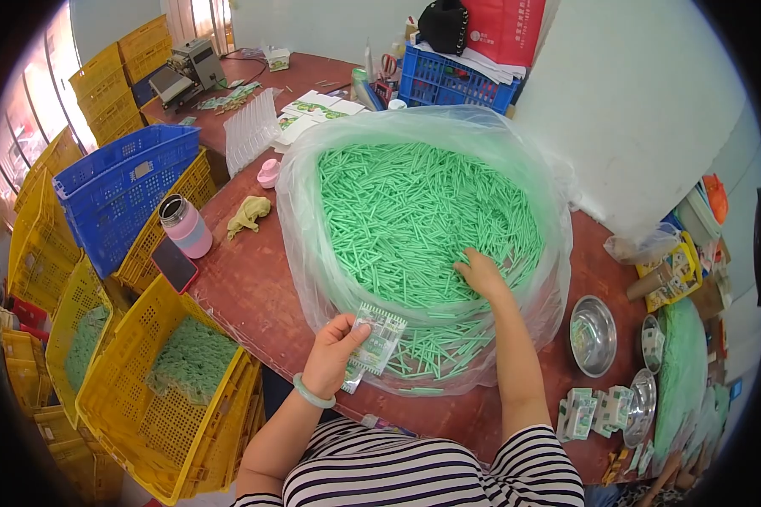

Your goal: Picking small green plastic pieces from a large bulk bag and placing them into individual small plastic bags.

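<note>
A large clear plastic bag [298, 253] stands wide open on the red-brown table [253, 279], filled with many short green sticks [406, 209]. My right hand [480, 272] reaches inside at the bag's near right, its fingertips among the sticks; whether it pinches any is hidden. Just outside the near left rim, my left hand [342, 342] grips a small printed green-and-clear sachet [380, 336] between thumb and fingers. Part of another sachet [353, 380] shows below that hand. More green sticks [431, 348] show through the bag's near fold.
Yellow crates [127, 355], one holding green packets [193, 358], stand at the left by a blue crate [127, 184]. A pink flask [187, 228] and phone [175, 265] lie near the table edge. Steel bowls [593, 336] and small cartons [577, 412] sit right. Behind is a blue basket [456, 82].
</note>
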### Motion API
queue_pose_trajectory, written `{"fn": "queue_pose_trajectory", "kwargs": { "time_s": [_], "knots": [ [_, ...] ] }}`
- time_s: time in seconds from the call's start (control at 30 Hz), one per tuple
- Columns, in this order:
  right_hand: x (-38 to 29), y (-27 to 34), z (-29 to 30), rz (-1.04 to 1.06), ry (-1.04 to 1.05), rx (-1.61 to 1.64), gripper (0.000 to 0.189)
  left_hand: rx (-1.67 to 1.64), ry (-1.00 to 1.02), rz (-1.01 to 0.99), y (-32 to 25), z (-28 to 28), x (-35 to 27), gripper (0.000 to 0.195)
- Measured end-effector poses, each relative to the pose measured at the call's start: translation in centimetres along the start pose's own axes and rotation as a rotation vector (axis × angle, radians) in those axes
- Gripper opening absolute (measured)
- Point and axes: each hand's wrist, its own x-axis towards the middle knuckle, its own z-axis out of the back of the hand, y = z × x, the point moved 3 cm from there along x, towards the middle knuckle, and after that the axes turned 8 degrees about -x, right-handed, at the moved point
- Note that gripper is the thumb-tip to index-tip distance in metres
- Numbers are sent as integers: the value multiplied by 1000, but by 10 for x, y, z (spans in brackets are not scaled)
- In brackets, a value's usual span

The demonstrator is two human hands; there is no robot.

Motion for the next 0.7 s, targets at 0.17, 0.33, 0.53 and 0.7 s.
{"fn": "queue_pose_trajectory", "kwargs": {
  "time_s": [0.17, 0.33, 0.53, 0.7],
  "knots": [
    [0, 7, 8, -31, 5, 164, 46, 30, -19, -2, 0, 1, -1, 10],
    [8, 0, 0, -101, 178, 142, 60, 19, -5, 3, 2, -1, 0, 9],
    [4, -15, -11, -70, -98, 144, 53, -12, -8, 35, 2, 1, 1, 9],
    [-1, -35, -4, -228, -102, 742, 40, -19, 5, 22, -1, -6, 1, 10]
  ]
}}
